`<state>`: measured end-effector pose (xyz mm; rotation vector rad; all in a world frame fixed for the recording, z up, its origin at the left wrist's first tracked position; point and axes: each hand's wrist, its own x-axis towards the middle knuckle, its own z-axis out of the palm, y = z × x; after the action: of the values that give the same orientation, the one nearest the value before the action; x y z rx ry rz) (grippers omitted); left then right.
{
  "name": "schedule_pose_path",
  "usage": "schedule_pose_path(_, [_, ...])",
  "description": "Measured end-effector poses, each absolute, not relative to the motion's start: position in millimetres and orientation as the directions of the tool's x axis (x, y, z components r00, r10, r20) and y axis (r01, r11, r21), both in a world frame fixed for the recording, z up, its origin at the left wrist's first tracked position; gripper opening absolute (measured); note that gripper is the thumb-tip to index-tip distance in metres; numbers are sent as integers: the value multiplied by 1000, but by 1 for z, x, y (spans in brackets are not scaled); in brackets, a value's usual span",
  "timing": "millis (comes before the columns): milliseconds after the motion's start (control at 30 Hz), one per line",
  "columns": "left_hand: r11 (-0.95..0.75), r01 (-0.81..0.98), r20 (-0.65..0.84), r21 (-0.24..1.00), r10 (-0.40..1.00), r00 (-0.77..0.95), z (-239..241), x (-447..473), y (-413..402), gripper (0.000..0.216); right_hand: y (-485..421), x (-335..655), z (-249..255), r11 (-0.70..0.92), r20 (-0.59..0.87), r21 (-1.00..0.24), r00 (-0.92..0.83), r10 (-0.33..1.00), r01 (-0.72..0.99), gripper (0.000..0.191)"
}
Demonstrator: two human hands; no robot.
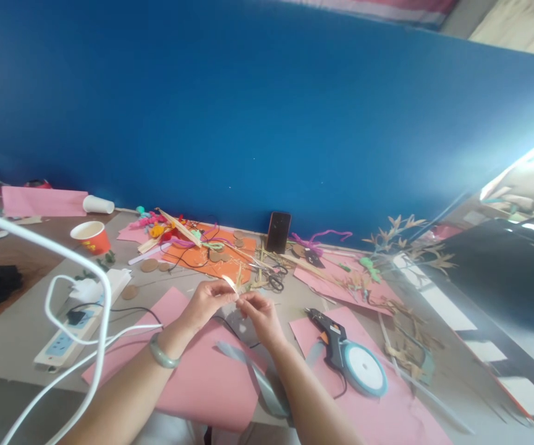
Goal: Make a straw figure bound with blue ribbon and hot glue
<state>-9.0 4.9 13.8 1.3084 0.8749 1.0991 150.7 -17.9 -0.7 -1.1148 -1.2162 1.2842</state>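
My left hand (207,304), with a pale green bangle (164,352) on its wrist, pinches a thin pale strip (229,283) over the middle of the table. The strip's tip sticks up above the fingers; its material is too small to make out. Close against it, my right hand (261,314) has thumb and fingers pressed together at the strip's lower end. Below the hands lie a pink paper sheet (206,377) and a grey-blue ribbon (267,386). Right of my forearm, a black glue gun (332,337) rests beside a ribbon spool (365,368). Scissors (276,282) lie just beyond the hands.
A phone (279,232) leans upright against the blue wall (258,123). At left are a power strip (70,337), a white cable (104,309) and a paper cup (91,237). Craft scraps cover an orange sheet (193,262); dried leaves (410,340) lie at right.
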Motion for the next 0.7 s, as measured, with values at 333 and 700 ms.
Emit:
schedule_pose_path(333, [-19, -209, 65, 978, 975, 211, 17, -10, 5, 17, -16, 155, 16, 28, 20, -994, -77, 997, 109, 19])
schedule_pose_path(700, [177, -542, -53, 821, 970, 237, 21, -12, 6, 27, -6, 222, 61, 111, 55, -338, -98, 994, 935, 21])
